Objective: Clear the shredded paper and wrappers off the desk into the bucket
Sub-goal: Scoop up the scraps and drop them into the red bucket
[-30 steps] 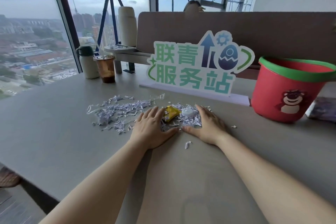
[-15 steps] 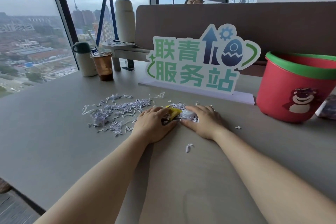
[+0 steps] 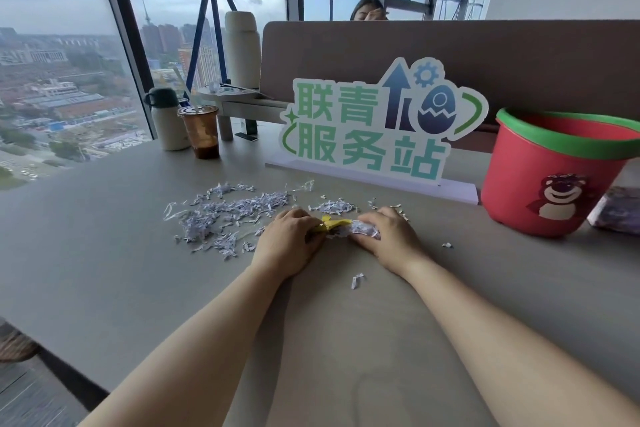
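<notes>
Shredded white paper lies scattered on the grey desk, mostly left of my hands. My left hand and my right hand press together from both sides around a small bunch: a yellow wrapper and a clear wrapper with shreds. Both hands curl around this bunch on the desk surface. A few loose shreds lie nearer to me. The red bucket with a green rim and a bear picture stands at the right, apart from my hands.
A cut-out sign stands behind the paper. A brown drink cup and a white flask stand at the back left. A purple packet lies beside the bucket. A person sits behind the partition.
My hands went from lying flat beside the pile to closing in on it, fingers curled, squeezing the wrappers and shreds into a bunch between them.
</notes>
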`<state>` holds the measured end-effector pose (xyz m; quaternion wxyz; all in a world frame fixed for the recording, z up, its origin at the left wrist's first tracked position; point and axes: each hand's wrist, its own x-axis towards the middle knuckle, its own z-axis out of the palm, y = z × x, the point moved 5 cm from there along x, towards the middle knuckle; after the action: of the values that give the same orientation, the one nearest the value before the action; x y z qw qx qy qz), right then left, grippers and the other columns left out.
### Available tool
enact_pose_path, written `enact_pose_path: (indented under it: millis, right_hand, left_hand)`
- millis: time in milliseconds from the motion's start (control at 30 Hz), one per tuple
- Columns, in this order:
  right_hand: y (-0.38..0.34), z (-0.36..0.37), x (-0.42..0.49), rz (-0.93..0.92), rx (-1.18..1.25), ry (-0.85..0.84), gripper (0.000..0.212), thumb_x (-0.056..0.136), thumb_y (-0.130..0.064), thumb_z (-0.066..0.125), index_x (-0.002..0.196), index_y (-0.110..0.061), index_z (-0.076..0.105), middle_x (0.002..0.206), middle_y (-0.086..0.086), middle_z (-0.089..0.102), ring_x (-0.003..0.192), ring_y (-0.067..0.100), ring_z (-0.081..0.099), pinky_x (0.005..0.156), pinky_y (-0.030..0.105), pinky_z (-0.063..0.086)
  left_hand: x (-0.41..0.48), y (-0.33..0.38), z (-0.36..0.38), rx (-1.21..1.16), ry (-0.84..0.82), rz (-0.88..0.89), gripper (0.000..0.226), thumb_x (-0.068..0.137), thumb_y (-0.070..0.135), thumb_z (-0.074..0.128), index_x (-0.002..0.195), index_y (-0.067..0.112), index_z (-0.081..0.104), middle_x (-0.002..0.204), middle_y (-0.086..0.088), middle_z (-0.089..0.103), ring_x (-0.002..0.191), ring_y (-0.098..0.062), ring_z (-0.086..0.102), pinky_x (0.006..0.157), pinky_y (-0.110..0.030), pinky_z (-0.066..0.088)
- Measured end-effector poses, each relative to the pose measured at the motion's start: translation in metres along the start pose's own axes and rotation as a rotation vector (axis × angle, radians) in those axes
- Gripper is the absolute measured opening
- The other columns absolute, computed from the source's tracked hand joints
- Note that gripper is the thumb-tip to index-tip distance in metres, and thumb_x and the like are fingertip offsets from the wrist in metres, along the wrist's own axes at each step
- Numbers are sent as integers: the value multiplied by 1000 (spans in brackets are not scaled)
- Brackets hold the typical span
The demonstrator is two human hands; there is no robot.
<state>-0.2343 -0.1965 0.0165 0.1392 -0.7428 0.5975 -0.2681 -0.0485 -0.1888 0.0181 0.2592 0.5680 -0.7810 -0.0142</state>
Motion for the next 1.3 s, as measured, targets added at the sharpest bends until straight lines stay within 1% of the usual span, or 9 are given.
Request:
enact_pose_path:
  millis: [133,300,500,733,1000,1100,1167,1233,1300]
  right_hand:
    - [0,-6,-5,19,35,26,42,79,-27,70,117,-13,62,112,15,55,105,28,56,86,24,38]
    - [2,-13,-16,27,61,38,42,78,-25,72,116,-12,63,111,14,56,102,28,57,82,22,38]
    - [4,-39,-28,62,89,108,50,74,-33,75,118,-12,62,117,14,56,109,27,55,83,20,33]
    - [-2,-92,-42,48,72,166,53,75,-37,73,121,-12,59,122,12,55,113,25,54,88,22,35]
    - [1,-172,-57,74,-1,293,49,74,-37,74,114,-11,64,116,16,61,111,29,55,80,22,33]
    - [4,-201,-65,70,8,350,43,73,-32,75,107,-8,68,106,17,63,102,30,57,78,27,37]
    - [8,-219,-68,86,19,381,40,72,-31,76,103,-6,69,96,14,62,92,27,58,75,30,40]
    - [16,-236,-69,118,14,411,42,71,-35,76,104,-11,69,94,8,58,86,22,55,72,26,37]
    - [25,-252,-68,131,2,428,38,71,-39,75,98,-14,70,94,10,63,83,22,56,67,25,34]
  left_hand:
    - [-3,5,-5,-64,6,-4,26,87,36,55,106,23,67,110,-3,64,104,-25,57,86,-36,50]
    - [-9,13,-10,-114,-14,11,26,87,34,57,104,16,68,107,-6,65,100,-26,57,84,-36,50]
    - [-4,31,-30,-135,38,38,27,87,34,60,83,8,67,85,-9,62,79,-31,58,66,-33,45]
    - [11,78,-66,-127,65,121,32,88,35,57,102,7,66,100,-12,66,88,-32,61,74,-36,49]
    - [38,145,-89,-163,92,217,33,89,36,56,98,6,65,96,-14,64,84,-31,59,70,-35,46]
    - [48,169,-93,-189,97,239,32,89,35,56,98,6,65,97,-14,64,85,-31,59,72,-38,48]
    - [55,187,-94,-208,109,261,30,89,33,57,97,5,64,97,-13,64,85,-31,59,69,-34,46]
    - [62,204,-95,-231,126,285,28,89,31,58,99,5,65,98,-13,64,83,-28,58,65,-29,40]
    - [71,220,-94,-248,136,305,26,89,29,57,98,6,65,97,-13,65,80,-25,56,65,-28,38]
